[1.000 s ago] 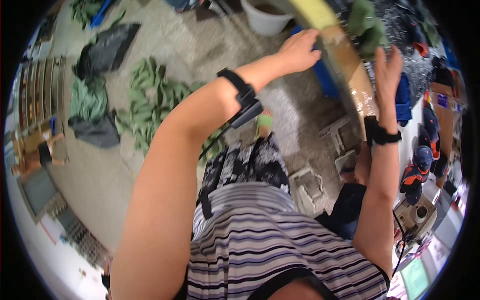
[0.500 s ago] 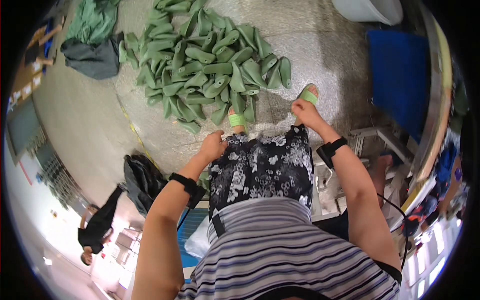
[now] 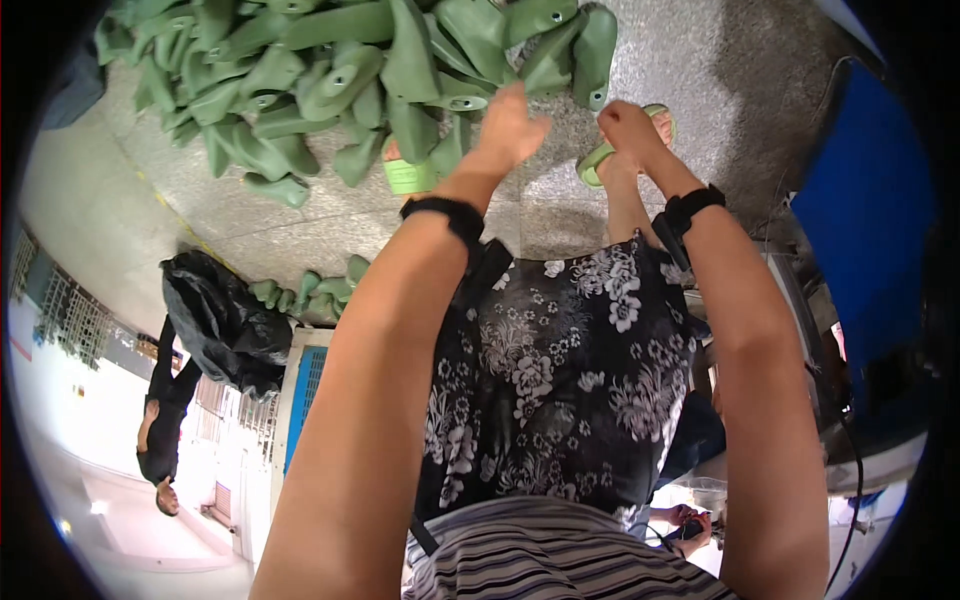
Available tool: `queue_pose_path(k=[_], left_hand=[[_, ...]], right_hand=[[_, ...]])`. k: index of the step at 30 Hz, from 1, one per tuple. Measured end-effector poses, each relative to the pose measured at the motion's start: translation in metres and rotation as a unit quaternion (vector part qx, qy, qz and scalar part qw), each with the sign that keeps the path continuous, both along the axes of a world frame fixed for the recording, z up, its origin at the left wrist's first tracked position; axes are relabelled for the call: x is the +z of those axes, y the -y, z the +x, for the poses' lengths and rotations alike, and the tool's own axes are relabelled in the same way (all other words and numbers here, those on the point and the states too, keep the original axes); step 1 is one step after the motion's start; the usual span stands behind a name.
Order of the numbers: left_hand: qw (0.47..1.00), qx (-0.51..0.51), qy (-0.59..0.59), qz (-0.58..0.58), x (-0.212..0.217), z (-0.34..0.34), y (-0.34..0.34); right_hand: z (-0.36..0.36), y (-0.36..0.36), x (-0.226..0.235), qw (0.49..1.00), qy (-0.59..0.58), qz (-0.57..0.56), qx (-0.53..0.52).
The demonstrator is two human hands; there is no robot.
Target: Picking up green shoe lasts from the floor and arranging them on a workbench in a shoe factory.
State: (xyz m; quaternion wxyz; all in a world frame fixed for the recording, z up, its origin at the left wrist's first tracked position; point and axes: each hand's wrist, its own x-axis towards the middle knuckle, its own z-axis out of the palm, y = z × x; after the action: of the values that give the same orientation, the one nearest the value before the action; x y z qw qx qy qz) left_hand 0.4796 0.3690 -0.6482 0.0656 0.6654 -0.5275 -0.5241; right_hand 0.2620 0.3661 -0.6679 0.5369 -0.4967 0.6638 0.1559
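Note:
A large heap of green shoe lasts lies on the floor in front of me. My left hand stretches over the near edge of the heap, its thumb apart from the fingers, holding nothing. Its fingertips come close to the nearest lasts; I cannot tell whether they touch. My right hand is curled closed beside the right green slipper, with nothing visible in it. A single last at the heap's right end is nearest to that hand.
My left green slipper is against the heap. A black plastic bag stands at the left, with several more green lasts near it. A blue panel is on the right. A person in dark clothes is far left.
I have leaned forward, so the heap appears nearer and larger. My left hand has moved forward and right from beside my lap to the lasts. My right hand remains curled near the right slipper.

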Motion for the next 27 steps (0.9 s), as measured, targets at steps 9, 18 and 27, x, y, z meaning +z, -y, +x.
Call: queue_pose_path(k=[9, 18, 27], left_hand=[[0.975, 0.043, 0.202, 0.083, -0.12, -0.062, 0.018], [0.972, 0.017, -0.062, 0.224, -0.102, -0.011, 0.03], [0.913, 0.049, -0.188, 0.36, 0.003, 0.067, -0.008]], right_hand=[[0.032, 0.02, -0.074, 0.991, -0.1, -0.087, 0.002], [0.012, 0.062, -0.035, 0.976, -0.018, -0.218, -0.008], [0.086, 0.13, -0.071, 0.844, -0.067, -0.297, 0.442]])
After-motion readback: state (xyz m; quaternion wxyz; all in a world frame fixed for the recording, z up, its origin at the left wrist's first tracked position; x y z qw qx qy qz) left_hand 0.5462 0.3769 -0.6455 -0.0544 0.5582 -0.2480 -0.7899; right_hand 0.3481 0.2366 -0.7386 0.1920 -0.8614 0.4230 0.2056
